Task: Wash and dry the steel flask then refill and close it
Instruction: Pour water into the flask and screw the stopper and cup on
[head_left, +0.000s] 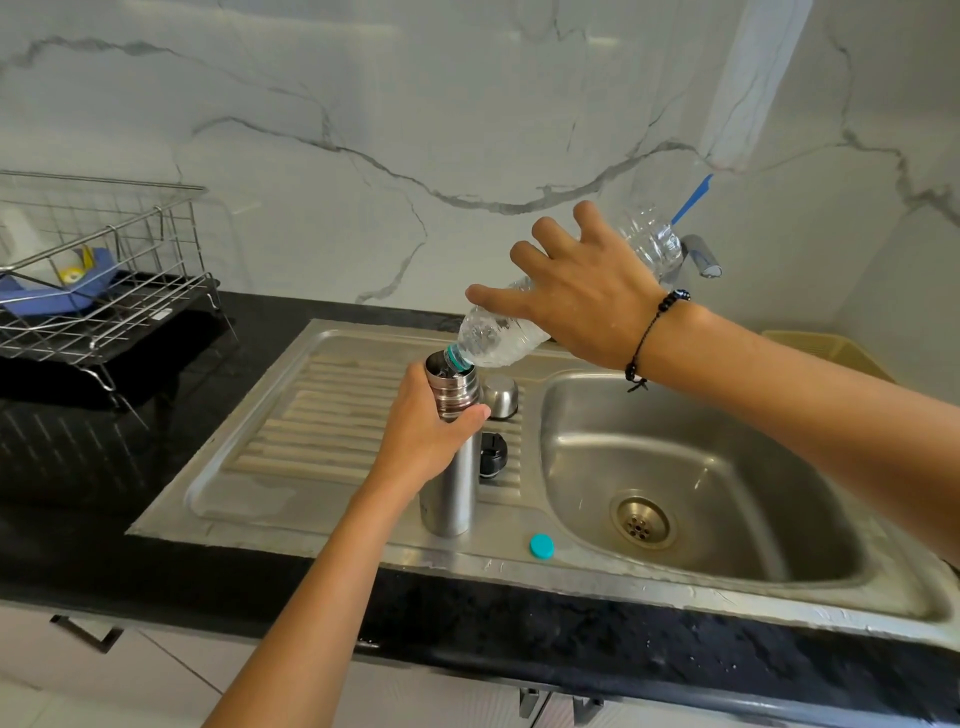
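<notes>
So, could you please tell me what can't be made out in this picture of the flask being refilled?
- Head view: the water level inside the steel flask is hidden by its own wall and the plastic bottle at its mouth.
- The flask's neck is partly covered by the left hand.
- The bottle's middle is hidden by the right hand.
- The tap is partly hidden behind the bottle.
- The items in the dish rack are too blurred to identify.

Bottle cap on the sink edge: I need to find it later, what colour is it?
Teal blue cap, clearest in the head view.
</notes>
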